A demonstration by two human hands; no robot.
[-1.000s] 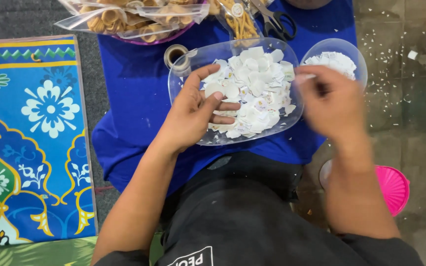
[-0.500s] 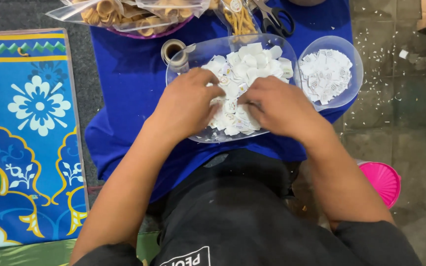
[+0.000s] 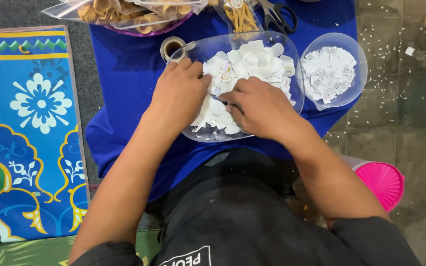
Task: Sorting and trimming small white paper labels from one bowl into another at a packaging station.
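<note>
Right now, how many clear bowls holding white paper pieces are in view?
2: a large clear bowl under both hands, and a smaller clear bowl just right of it.

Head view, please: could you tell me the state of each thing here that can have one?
Large clear bowl: heaped with white paper pieces.
Small clear bowl: part-filled with white paper pieces.
Left hand: palm down in the large bowl's pieces.
Right hand: palm down in the same pieces.
Scissors: lying closed, as far as shows.
Tape roll: lying flat beside the large bowl.
Pink lid: on its container.
Snack bags: filled.
</note>
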